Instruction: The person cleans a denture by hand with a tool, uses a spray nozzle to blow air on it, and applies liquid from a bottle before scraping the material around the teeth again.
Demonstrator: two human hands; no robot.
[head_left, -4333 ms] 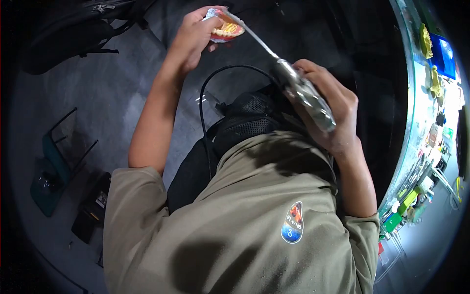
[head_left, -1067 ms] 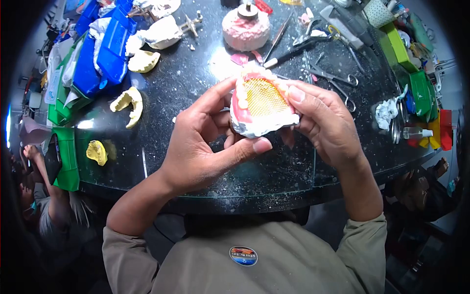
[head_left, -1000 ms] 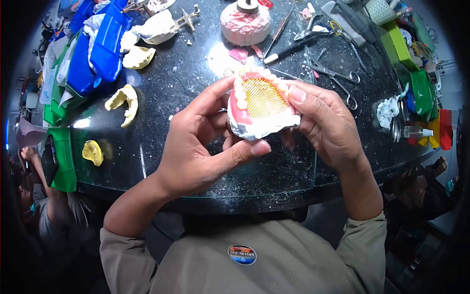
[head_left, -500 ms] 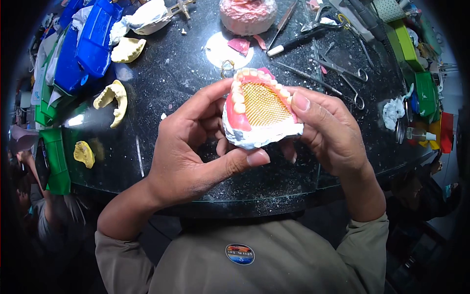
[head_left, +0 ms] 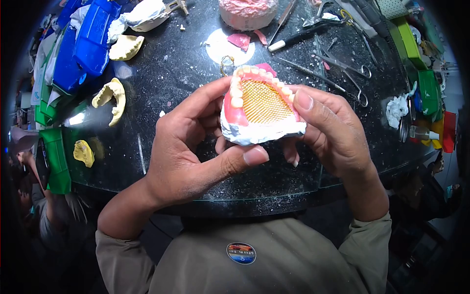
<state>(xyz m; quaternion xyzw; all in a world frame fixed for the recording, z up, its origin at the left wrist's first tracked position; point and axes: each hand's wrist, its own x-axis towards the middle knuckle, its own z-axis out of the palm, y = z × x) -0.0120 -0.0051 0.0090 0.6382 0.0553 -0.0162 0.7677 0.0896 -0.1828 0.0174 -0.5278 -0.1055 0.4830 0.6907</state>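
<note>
Between my two hands I hold a denture on a white plaster model (head_left: pixel 262 134). It has a row of cream teeth around a pink base, and a gold mesh (head_left: pixel 264 103) spans the palate. My left hand (head_left: pixel 188 157) grips the left side, with its thumb along the lower plaster edge and a finger behind the teeth. On the right, my right hand (head_left: pixel 330 122) presses its thumb near the back teeth, its other fingers partly hidden beneath the model.
Yellow plaster pieces (head_left: pixel 117 98) and a blue container (head_left: pixel 95 41) lie at left. Behind are a pink-topped plaster block (head_left: pixel 248 13), a white disc (head_left: pixel 220 49) with pink scraps, and a black-handled tool (head_left: pixel 298 38). Scissors (head_left: pixel 347 68) and crumpled white material (head_left: pixel 396 110) are at right.
The model has tilted slightly and its right side has come a little lower and further right. Both hands keep their hold; my right hand has shifted slightly right.
</note>
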